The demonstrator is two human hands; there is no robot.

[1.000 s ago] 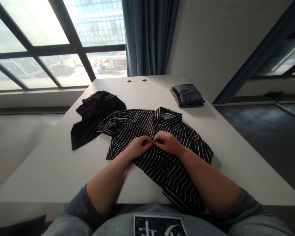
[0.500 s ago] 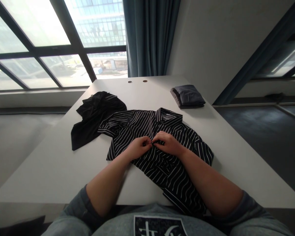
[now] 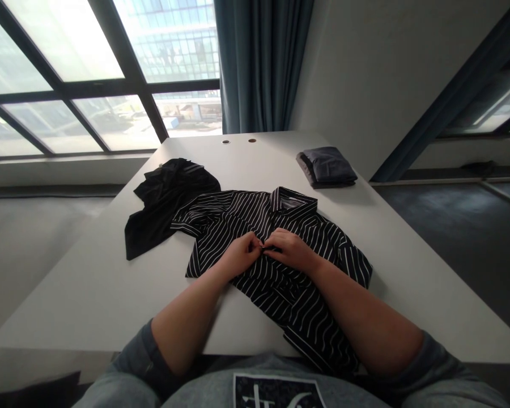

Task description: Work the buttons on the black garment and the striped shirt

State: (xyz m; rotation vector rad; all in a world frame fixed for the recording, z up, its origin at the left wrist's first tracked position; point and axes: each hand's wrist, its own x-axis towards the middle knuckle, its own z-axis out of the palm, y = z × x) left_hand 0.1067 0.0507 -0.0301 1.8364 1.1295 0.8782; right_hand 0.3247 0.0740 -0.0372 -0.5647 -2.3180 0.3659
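Note:
A black shirt with white stripes [image 3: 238, 218] lies spread on the white table, its collar pointing away from me and its hem reaching the near edge. My left hand [image 3: 243, 250] pinches the shirt's front at the middle of the chest. Right beside it, my right hand [image 3: 292, 248] is closed on the same front edge, with the fingertips of both hands almost meeting. Any button between the fingers is too small and covered to make out. The short sleeves stretch out to either side.
A crumpled black garment [image 3: 170, 195] lies at the left, touching the striped sleeve. Folded dark clothes [image 3: 327, 166] are stacked at the back right of the white table [image 3: 97, 289]. Behind the table hang blue curtains [image 3: 261, 68] beside a window [image 3: 174, 42].
Both hands stay at the same spot on the shirt front, with only slight finger movement. The whole view has shifted a little.

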